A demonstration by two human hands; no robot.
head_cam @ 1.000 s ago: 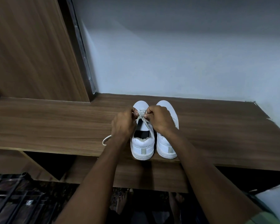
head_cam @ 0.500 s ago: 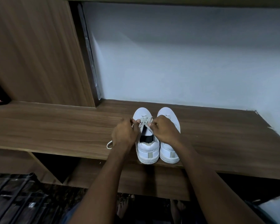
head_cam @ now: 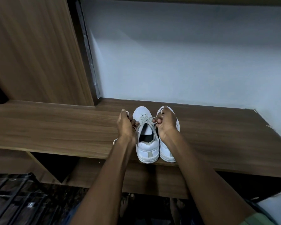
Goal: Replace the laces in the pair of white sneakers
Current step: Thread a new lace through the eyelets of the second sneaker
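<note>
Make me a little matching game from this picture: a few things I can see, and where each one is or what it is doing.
Things:
1. left hand
2. right hand
3. left sneaker
4. right sneaker

States:
A. lies partly under a hand
B. grips a lace end, beside the sneakers
C. laced near the toe, tongue open
D. pinches a lace end, above a sneaker

Pairs: 1-B, 2-D, 3-C, 4-A

2 sneakers stand side by side at the front edge of the shelf point(head_cam: 55, 127), heels toward the person: the left sneaker point(head_cam: 146, 142) touching the right sneaker point(head_cam: 168, 150). The left hand point(head_cam: 126, 125) and right hand point(head_cam: 166, 122) flank the left sneaker's lace point(head_cam: 145, 119). The wall point(head_cam: 185, 54) rises behind.
</note>
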